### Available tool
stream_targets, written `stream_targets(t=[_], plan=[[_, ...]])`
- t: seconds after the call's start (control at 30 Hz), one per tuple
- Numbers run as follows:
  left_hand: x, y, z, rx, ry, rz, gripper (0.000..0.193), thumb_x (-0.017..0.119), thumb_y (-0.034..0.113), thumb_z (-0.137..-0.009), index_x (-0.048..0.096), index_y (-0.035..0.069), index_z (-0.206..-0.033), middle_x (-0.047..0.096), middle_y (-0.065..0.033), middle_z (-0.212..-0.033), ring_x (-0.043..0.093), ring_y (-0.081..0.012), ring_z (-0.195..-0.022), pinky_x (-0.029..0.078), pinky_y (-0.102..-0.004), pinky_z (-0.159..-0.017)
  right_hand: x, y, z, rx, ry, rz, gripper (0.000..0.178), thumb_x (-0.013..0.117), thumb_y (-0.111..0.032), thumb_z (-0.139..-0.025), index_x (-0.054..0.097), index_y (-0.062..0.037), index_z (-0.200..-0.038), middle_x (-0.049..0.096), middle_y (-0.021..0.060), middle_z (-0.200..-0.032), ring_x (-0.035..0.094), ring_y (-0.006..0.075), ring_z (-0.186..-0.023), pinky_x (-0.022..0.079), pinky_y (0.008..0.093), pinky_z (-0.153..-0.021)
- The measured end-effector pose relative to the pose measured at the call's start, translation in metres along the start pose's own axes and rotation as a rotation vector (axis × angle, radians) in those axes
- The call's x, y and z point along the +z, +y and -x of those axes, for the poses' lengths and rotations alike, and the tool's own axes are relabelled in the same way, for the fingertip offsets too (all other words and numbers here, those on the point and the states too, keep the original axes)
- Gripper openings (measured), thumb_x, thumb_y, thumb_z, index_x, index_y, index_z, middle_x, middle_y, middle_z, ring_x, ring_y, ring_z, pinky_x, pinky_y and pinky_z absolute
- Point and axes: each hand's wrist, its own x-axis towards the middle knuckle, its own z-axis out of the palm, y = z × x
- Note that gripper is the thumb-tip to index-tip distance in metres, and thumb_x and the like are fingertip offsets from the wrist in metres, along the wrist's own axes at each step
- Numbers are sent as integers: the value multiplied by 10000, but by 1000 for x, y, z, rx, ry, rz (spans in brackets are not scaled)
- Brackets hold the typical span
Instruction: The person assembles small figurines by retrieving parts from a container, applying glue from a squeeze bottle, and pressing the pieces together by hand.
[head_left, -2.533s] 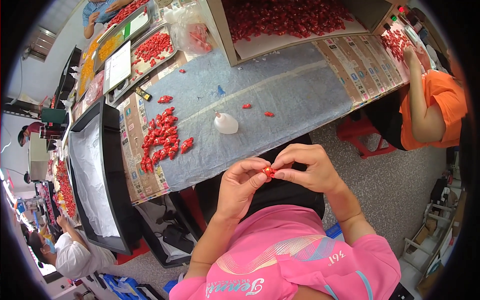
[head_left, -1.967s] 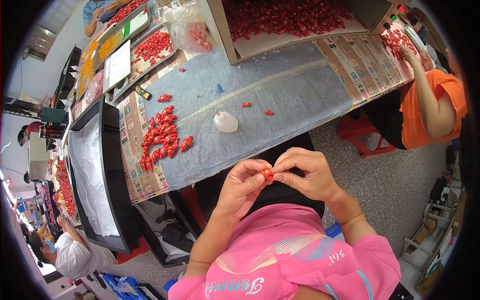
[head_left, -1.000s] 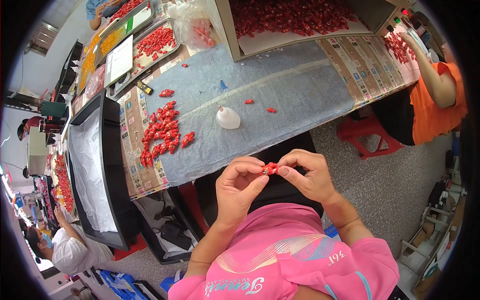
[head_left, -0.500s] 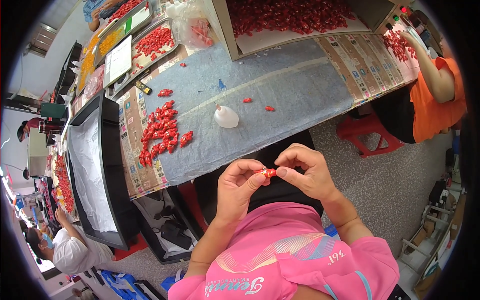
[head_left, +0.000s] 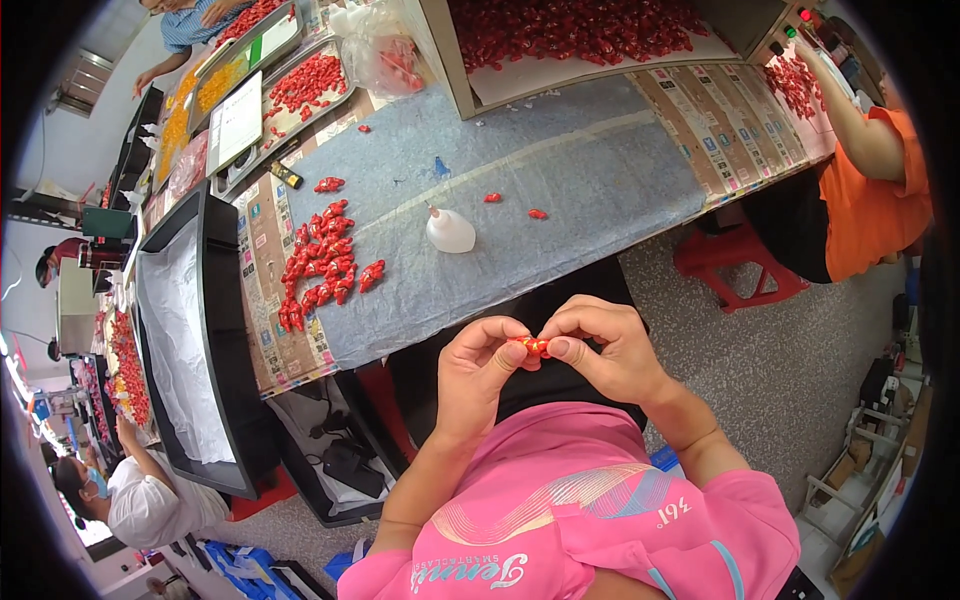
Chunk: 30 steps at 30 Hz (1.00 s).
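Observation:
Between both my hands, just off the table's near edge, is a small red plastic figure (head_left: 531, 346) with yellowish marks; its exact kind is too small to tell. My left hand (head_left: 480, 360) pinches one end between thumb and fingers. The other end sits in the fingertips of my right hand (head_left: 602, 350). Beyond them on the blue-grey table cover (head_left: 400, 310) stands a white squeeze bottle (head_left: 451, 231) with a thin tip. Left of it lies a cluster of similar red figures (head_left: 320, 255). Two small red pieces, one a red part (head_left: 538, 214), lie right of the bottle.
A black tray (head_left: 215, 330) lined with white sheet flanks the table's left end. Metal trays of red parts (head_left: 308, 85) stand at the far left. A shelf box (head_left: 462, 85) heaped with red pieces is at the back. Co-workers sit left and right, one in an orange top (head_left: 875, 210).
My right fingertips have moved left and closed onto the red figure's end. The co-worker at right has raised an arm; the one at far left has spread their arms.

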Motion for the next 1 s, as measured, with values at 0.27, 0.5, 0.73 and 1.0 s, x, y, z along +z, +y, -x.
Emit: stream_targets(t=[0.27, 0.5, 0.73, 1.0], plan=[[-1, 1, -2, -34, -29, 15, 220, 659, 156, -844, 577, -9, -964, 604, -65, -873, 604, -142, -727, 512, -253, -671, 2, 1, 3, -35, 26, 30, 86, 635, -53, -832, 639, 21, -876, 608, 83, -792, 592, 128, -700, 470, 238, -610], [4, -1, -5, -25, 15, 90, 198, 615, 123, -879, 543, 10, -1024, 599, -69, -904, 598, -134, -749, 505, -254, -685, 8, 7, 8, 115, 24, -238, 116, 687, -80, -811, 648, 7, -878, 606, 62, -847, 591, 96, -730, 477, 212, -623], [11, 3, -3, -31, 52, 87, 148, 588, 91, -899, 531, 30, -1021, 605, -52, -896, 588, -107, -775, 492, -240, -700, 18, 9, 7, 61, 105, -117, 229, 711, -78, -789, 626, -6, -989, 536, 21, -840, 535, 83, -728, 455, 211, -641], [1, 5, -3, -221, -90, 198, 131, 603, 88, -887, 549, 25, -988, 617, -62, -892, 599, -121, -761, 499, -242, -669, -5, 20, -7, 19, -82, -81, 308, 704, -67, -774, 637, -29, -1072, 541, 24, -809, 530, 91, -735, 440, 229, -643]])
